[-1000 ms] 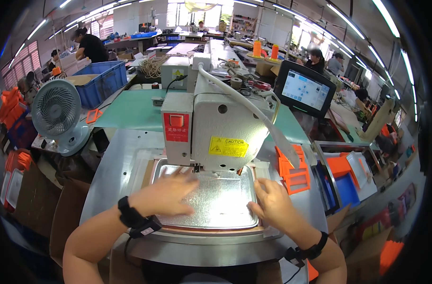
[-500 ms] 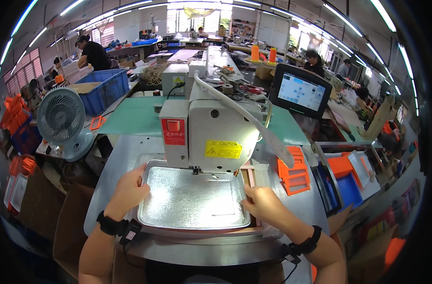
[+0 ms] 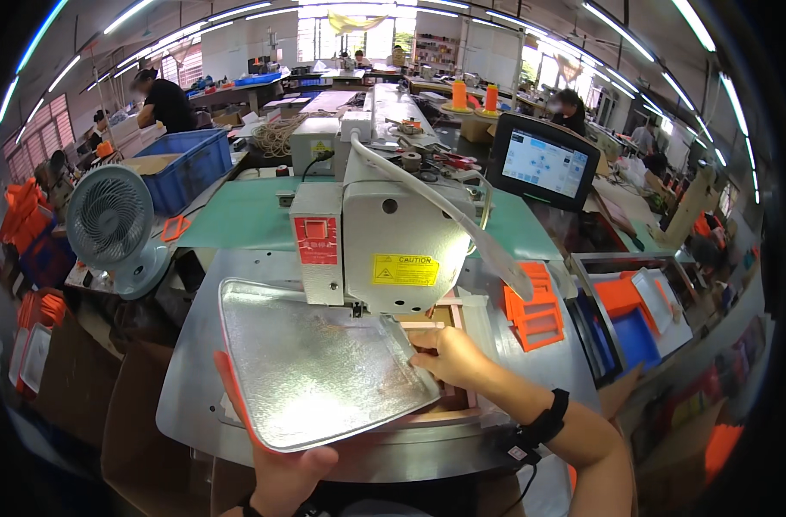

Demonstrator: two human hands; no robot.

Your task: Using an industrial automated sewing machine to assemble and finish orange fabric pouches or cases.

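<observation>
A silvery, rounded-corner rectangular panel (image 3: pixel 324 362) is tilted below the head of a sewing machine (image 3: pixel 401 233), its left side lifted toward me. An orange strip shows along its lower left edge. My left hand (image 3: pixel 281 465) supports it from beneath at the lower left corner, thumb at the near edge and fingers partly hidden behind the panel. At the panel's right edge, my right hand (image 3: pixel 457 355) has its fingers closed on the rim. Under the panel, a light brown frame (image 3: pixel 470 398) shows on the metal worktable (image 3: pixel 195 379).
Orange cut-out frames (image 3: pixel 532 310) lie right of the machine. A tilted touch screen (image 3: pixel 543 164) stands behind it. At left are a grey fan (image 3: pixel 110 215) and a blue crate (image 3: pixel 186 164). A tray of blue and orange pieces (image 3: pixel 638 332) sits at right. Other people work farther back.
The panel has shifted left and toward me and now tilts off the frame. My left hand moved from its upper left edge to underneath its near corner; my right hand moved slightly left.
</observation>
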